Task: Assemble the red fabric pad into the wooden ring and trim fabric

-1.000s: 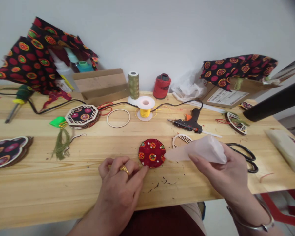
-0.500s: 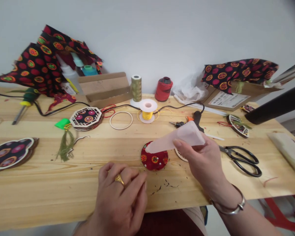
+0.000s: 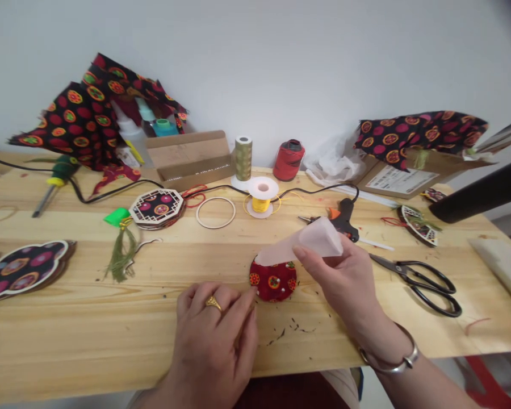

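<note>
Over a round red fabric disc [image 3: 275,289], the right hand [image 3: 349,278] grips a white bottle [image 3: 306,237], the left hand [image 3: 219,335] curled nearby, its grasp unclear.

I see the right hand [image 3: 347,281] gripping a frosted white tapered plastic bottle [image 3: 298,237], tip over the far-left edge of a round dark-red flowered fabric disc [image 3: 275,289]. The curled left hand [image 3: 219,326] rests at the disc's near-left. Beyond the disc stands a white spool of yellow thread [image 3: 262,201]; to its right, black-handled metal scissors [image 3: 402,269].
</note>
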{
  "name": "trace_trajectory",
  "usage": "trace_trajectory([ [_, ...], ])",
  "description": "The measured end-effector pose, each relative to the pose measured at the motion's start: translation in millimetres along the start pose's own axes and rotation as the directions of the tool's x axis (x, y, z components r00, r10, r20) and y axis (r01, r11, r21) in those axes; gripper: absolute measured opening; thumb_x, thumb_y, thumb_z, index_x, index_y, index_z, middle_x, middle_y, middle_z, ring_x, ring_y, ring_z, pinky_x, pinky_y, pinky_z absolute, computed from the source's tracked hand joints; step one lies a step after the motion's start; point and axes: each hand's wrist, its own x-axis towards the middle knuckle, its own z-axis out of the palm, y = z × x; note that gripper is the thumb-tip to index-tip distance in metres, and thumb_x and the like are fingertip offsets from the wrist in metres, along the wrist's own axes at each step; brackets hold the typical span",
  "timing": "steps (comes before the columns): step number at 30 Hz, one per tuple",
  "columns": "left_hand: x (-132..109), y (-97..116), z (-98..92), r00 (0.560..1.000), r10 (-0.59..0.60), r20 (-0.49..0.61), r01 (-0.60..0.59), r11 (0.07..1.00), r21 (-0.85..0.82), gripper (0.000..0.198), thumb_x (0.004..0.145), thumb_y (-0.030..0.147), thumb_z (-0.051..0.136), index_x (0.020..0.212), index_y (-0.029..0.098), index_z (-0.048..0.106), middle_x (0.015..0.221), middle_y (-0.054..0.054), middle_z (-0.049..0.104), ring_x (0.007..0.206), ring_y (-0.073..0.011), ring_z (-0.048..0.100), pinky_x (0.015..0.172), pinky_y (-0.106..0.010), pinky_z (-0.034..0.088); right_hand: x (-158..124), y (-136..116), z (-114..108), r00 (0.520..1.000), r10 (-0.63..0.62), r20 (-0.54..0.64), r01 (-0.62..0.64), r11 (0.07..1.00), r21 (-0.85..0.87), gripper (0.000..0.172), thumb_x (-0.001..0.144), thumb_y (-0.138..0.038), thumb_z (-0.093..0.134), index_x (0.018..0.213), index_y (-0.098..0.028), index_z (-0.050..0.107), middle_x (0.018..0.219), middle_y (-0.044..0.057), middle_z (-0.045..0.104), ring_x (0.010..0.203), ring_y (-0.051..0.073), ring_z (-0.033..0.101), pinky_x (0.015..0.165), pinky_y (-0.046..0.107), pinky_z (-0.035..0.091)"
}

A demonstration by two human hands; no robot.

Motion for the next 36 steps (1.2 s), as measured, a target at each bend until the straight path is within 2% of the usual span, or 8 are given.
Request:
trace_trajectory([
  [5,0,-1,0.2,1.000,0.007,0.024,-0.008,0.999,0.041,0.025,0.086,0.010,0.053,0.105,0.015,0.068,0.081,-0.006,0.065,0.081,-0.0236,0.051,0.075,-0.043,0.037,-4,1,1,0.998,-0.045,0.038,0.046,0.998,-0.032,0.012,0.073,-0.025,0.073,0.080,-0.021,0.065,0.074,0.000,0.072,0.064,0.015,0.065,0.060,0.027,0.054],
  [11,3,0,2.9,0.999,0.000,0.039,-0.002,0.998,0.063,0.024,0.086,0.011,0.052,0.104,0.015,0.069,0.080,-0.006,0.065,0.080,-0.0237,0.052,0.075,-0.043,0.037,-6,6,2,0.992,-0.094,0.081,0.105,0.983,-0.150,0.010,0.075,-0.026,0.073,0.080,-0.021,0.066,0.073,-0.001,0.071,0.063,0.014,0.063,0.060,0.027,0.052],
  [16,2,-1,3.5,0.999,-0.017,0.048,0.014,0.998,0.067,0.024,0.087,0.012,0.052,0.103,0.015,0.070,0.079,-0.006,0.065,0.080,-0.0238,0.052,0.077,-0.044,0.036,-3,6,1,0.992,-0.126,0.025,0.129,0.975,-0.179,0.010,0.073,-0.025,0.073,0.076,-0.020,0.064,0.068,-0.002,0.068,0.060,0.013,0.060,0.057,0.026,0.051],
  [20,3,-2,4.2,0.999,0.002,0.045,-0.005,0.997,0.079,0.024,0.087,0.013,0.052,0.103,0.014,0.070,0.079,-0.006,0.065,0.079,-0.0241,0.053,0.077,-0.045,0.037,0,7,0,0.987,-0.154,-0.040,0.148,0.980,-0.137,0.011,0.072,-0.023,0.074,0.079,-0.020,0.065,0.071,-0.001,0.070,0.062,0.014,0.062,0.058,0.026,0.052],
  [26,4,-1,2.7,0.999,0.007,0.048,-0.011,0.996,0.085,0.023,0.086,0.011,0.054,0.103,0.014,0.069,0.079,-0.006,0.065,0.080,-0.0243,0.053,0.076,-0.044,0.037,0,1,-3,0.987,-0.122,-0.108,0.118,0.992,-0.043,0.011,0.070,-0.022,0.075,0.075,-0.021,0.065,0.066,-0.002,0.069,0.055,0.013,0.061,0.052,0.025,0.051],
  [29,3,-1,1.2,1.000,0.010,0.025,-0.011,0.998,0.067,0.023,0.086,0.010,0.054,0.103,0.015,0.067,0.079,-0.005,0.065,0.079,-0.0235,0.053,0.075,-0.043,0.037,-3,-3,-4,0.992,-0.100,-0.074,0.099,0.995,-0.022,0.011,0.070,-0.021,0.075,0.077,-0.021,0.066,0.067,-0.003,0.070,0.056,0.012,0.061,0.053,0.023,0.051],
  [36,2,-2,2.9,1.000,-0.025,-0.018,0.027,0.994,0.109,0.020,0.083,0.006,0.052,0.100,0.012,0.060,0.086,-0.010,0.064,0.085,-0.0268,0.051,0.079,-0.047,0.039,-14,-4,-2,0.994,-0.023,0.106,0.030,0.997,-0.064,0.009,0.071,-0.022,0.074,0.074,-0.020,0.065,0.066,-0.002,0.070,0.056,0.012,0.062,0.050,0.021,0.049],
])
